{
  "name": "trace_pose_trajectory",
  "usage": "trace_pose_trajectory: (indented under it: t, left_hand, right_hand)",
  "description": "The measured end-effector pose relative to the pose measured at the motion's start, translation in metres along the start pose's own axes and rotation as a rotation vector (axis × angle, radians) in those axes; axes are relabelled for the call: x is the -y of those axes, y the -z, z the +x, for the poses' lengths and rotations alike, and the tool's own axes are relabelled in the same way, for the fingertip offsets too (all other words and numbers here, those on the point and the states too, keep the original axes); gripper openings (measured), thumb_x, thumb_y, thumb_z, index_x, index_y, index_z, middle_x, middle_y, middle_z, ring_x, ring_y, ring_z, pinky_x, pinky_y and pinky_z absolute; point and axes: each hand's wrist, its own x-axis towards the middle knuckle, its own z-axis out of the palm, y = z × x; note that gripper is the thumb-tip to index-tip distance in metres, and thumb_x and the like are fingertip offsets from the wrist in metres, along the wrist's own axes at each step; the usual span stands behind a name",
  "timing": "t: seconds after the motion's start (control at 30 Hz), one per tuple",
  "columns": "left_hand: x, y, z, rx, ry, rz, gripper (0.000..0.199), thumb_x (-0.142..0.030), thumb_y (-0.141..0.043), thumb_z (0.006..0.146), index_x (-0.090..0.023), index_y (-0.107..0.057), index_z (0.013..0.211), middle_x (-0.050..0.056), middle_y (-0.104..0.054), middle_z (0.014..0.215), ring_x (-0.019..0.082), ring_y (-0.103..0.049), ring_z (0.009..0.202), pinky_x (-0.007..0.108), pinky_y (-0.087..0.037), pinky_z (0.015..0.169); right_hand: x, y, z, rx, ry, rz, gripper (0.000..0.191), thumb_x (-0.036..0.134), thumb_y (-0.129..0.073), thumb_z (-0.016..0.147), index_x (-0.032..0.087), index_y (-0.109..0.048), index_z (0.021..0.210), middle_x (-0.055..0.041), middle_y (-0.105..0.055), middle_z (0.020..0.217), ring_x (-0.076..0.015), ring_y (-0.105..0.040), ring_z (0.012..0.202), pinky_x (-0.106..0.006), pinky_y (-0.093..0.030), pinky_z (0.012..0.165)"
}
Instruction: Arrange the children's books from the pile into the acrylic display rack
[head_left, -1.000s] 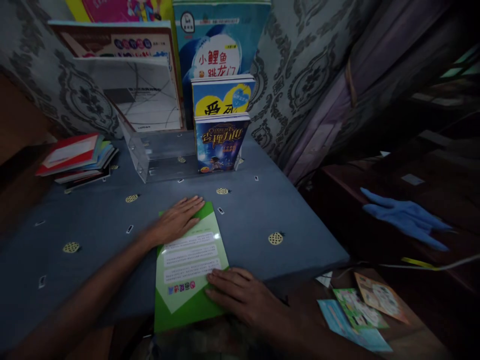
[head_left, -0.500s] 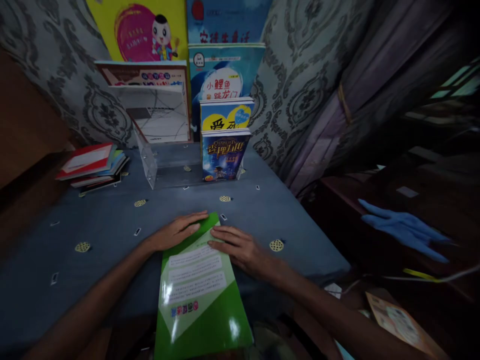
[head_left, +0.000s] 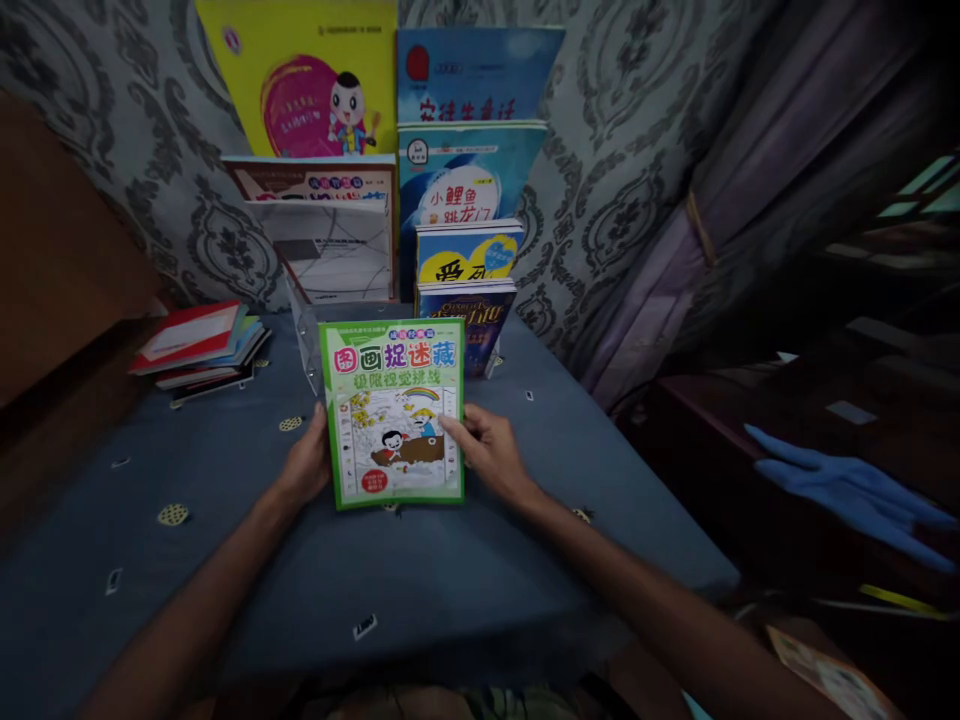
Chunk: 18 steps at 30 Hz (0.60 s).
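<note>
Green-bordered glossy paperback book [head_left: 397, 410] flipped and raised: 0.5 s ago flat, back cover up; now upright, front cover towards wearer, over blue-grey cloth-covered table [head_left: 277, 590]. Left hand [head_left: 307, 460] pinching left edge; right hand [head_left: 491, 450] pinching right edge, thumb on cover. Bottom edge touching table or not: cannot tell. Judgement: book now carried by 2-hand grip. Clear plastic book rack [head_left: 302, 350] and dark-blue illustrated book [head_left: 487, 330] behind, both partly hidden.

Right of the right hand [head_left: 491, 452], the tabletop [head_left: 600, 450] leaves a passage; straight ahead, the green-bordered picture book [head_left: 396, 425] and the dark-blue book [head_left: 484, 335] behind it block the way.
</note>
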Motion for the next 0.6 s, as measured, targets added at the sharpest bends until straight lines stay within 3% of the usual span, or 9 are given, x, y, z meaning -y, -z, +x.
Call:
trace_pose_trajectory:
  t: [0.07,0.13,0.23,0.33,0.47,0.6]
  left_hand:
    - [-0.003,-0.001,0.002,-0.095,0.014,-0.083,0.078,-0.082,-0.031,0.088,-0.023,-0.058,0.132,0.010,-0.071,0.128,0.034,-0.065,0.121,0.049,-0.058,0.094]
    - [-0.005,-0.002,0.003,-0.161,0.041,-0.104,0.071,-0.079,-0.049,0.084,-0.022,-0.059,0.124,0.011,-0.075,0.114,0.032,-0.072,0.104,0.044,-0.062,0.077]
    - [-0.002,0.000,0.003,-0.213,0.063,-0.007,0.066,-0.068,-0.070,0.074,-0.022,-0.056,0.118,0.005,-0.075,0.093,0.024,-0.074,0.078,0.031,-0.058,0.057]
    - [0.002,0.005,0.002,-0.230,-0.001,0.190,0.065,-0.063,-0.068,0.075,-0.021,-0.052,0.123,-0.002,-0.067,0.076,0.017,-0.067,0.064,0.025,-0.051,0.051]
    - [0.003,0.009,0.000,-0.222,-0.110,0.670,0.049,-0.051,-0.051,0.089,-0.018,-0.058,0.123,0.000,-0.064,0.073,0.018,-0.061,0.062,0.030,-0.050,0.059]
    - [0.001,0.007,-0.003,-0.256,-0.204,1.159,0.037,-0.037,-0.042,0.095,-0.018,-0.066,0.115,0.009,-0.069,0.096,0.027,-0.065,0.093,0.040,-0.053,0.084]
  right_hand:
    - [-0.007,-0.003,0.002,0.023,-0.053,0.038,0.048,0.063,-0.058,0.087,0.019,-0.054,0.069,0.0042,-0.049,0.057,-0.0110,-0.043,0.051,-0.022,-0.033,0.045]
    - [-0.018,-0.003,0.002,0.047,-0.082,0.019,0.049,0.065,-0.058,0.084,0.021,-0.049,0.065,0.0056,-0.043,0.055,-0.0102,-0.039,0.051,-0.022,-0.030,0.044]
    - [-0.033,-0.001,0.000,0.079,-0.092,-0.111,0.050,0.063,-0.058,0.083,0.022,-0.042,0.058,0.0061,-0.039,0.052,-0.0100,-0.035,0.050,-0.023,-0.026,0.045]
    - [-0.037,0.003,-0.002,0.124,-0.106,-0.295,0.044,0.051,-0.058,0.086,0.022,-0.042,0.056,0.0049,-0.044,0.052,-0.0105,-0.038,0.050,-0.024,-0.026,0.049]
    - [-0.025,0.006,-0.002,0.167,-0.144,-0.610,0.037,0.040,-0.063,0.088,0.020,-0.051,0.060,0.0015,-0.057,0.057,-0.0123,-0.048,0.054,-0.026,-0.025,0.054]
    - [-0.012,0.006,-0.003,0.213,-0.217,-0.871,0.029,0.041,-0.065,0.091,0.019,-0.064,0.072,-0.0030,-0.070,0.070,-0.0171,-0.060,0.064,-0.027,-0.025,0.055]
